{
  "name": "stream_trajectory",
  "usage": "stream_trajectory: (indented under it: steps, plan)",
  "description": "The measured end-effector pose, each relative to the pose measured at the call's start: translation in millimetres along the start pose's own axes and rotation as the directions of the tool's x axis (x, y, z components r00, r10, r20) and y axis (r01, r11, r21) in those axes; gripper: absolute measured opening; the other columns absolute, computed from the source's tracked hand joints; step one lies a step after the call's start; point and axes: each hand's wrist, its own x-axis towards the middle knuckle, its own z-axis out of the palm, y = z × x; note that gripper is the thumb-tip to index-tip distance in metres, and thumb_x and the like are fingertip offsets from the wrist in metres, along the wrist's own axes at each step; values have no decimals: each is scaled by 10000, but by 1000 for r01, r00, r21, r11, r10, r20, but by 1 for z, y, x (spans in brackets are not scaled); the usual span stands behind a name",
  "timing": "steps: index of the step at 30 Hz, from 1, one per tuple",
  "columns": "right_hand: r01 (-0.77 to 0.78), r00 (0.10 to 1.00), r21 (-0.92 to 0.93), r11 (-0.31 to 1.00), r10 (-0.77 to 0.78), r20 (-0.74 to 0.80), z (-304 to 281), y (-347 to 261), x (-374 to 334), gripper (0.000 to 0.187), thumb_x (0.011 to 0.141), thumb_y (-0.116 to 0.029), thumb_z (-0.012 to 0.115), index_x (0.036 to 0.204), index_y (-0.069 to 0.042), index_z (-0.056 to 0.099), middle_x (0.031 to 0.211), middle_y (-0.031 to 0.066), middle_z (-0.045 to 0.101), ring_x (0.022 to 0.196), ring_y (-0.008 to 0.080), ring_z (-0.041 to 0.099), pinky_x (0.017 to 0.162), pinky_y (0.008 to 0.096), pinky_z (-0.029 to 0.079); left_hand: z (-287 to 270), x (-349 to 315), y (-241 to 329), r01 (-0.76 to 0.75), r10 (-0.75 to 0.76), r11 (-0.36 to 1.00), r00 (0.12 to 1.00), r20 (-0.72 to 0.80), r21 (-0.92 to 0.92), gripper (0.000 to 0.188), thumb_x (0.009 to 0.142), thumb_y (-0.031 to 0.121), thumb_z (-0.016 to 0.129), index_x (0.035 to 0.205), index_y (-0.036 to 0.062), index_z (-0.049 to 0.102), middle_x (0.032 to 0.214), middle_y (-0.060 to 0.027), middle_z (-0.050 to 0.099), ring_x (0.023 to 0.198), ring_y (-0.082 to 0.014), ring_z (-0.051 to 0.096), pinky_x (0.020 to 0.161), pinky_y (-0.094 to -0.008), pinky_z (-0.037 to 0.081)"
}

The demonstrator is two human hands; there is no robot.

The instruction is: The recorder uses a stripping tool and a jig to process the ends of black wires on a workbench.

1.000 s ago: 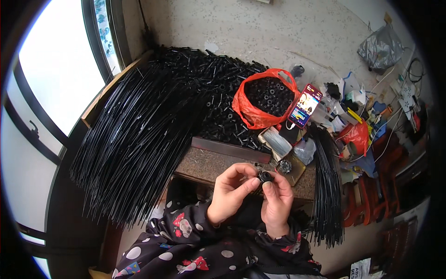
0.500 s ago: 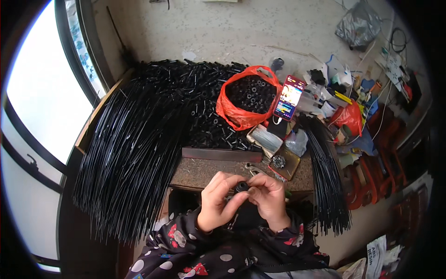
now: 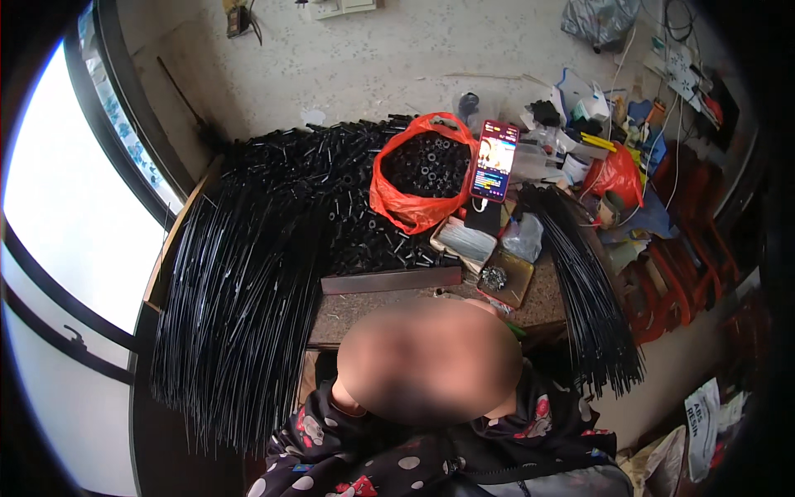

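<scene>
My left hand [image 3: 381, 356] and my right hand [image 3: 480, 352] are close together at the table's near edge, in front of my body. A blur covers them, so neither the fingers nor anything between them can be made out. Just beyond, a dark flat bar [image 3: 393, 280] lies along the front of a large heap of small black tubular parts [image 3: 273, 157]. A red plastic bag [image 3: 387, 197], its mouth spread wide, holds black ring-shaped parts [image 3: 431, 166].
Long thin black strands [image 3: 232, 323] hang over the table's left side, with a smaller bundle [image 3: 584, 290] on the right. A lit phone [image 3: 494, 161] stands behind a box of thin rods [image 3: 465, 240] and a tray [image 3: 517, 286] with small metal pieces. Clutter fills the far right.
Earlier, both hands' fingertips held a small black ring-shaped part; now blur hides them. The view has shifted, showing more of the upper wall.
</scene>
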Motion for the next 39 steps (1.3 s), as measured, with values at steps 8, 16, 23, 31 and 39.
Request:
stream_trajectory:
  steps: [8,16,23,31,39]
  plan:
    - [-89,954,303,949,-7,301,1,13,-7,130,704,-21,626,737,-22,501,775,110,522,673,253,528,571,315,406,8,8,-12,-284,369,689,930,15,667,113,819,68,422,852,-11,496,689,-54,540,564,-95,465,521,-228,385]
    - [-327,855,-166,930,366,367,5,92,-95,355,701,-140,682,1010,-33,543,1011,155,504,928,321,504,776,383,429,-13,8,23,-167,211,822,977,-20,545,249,785,214,565,691,-14,527,619,-62,545,536,-109,478,516,-224,367]
    - [-584,676,12,812,478,561,30,112,-161,423,702,5,567,1107,-94,494,1027,122,456,905,286,465,803,390,404,-14,13,7,-50,12,858,997,78,512,309,819,292,595,848,-15,599,645,-21,557,590,-82,501,562,-207,378]
    - [-551,792,454,700,268,549,-25,22,-46,157,687,-120,685,789,-46,591,1014,83,522,960,249,504,793,375,408,-26,9,26,-124,301,863,905,-302,489,486,944,337,309,1008,-66,573,549,30,423,459,-34,310,449,-189,238]
    - [105,927,-22,994,-89,364,-39,1,-25,221,625,-135,698,794,-17,618,1008,13,578,929,285,513,759,399,404,-10,-4,31,-175,454,766,829,-328,619,468,927,326,357,1011,-75,584,613,20,497,544,-36,430,478,-182,299]
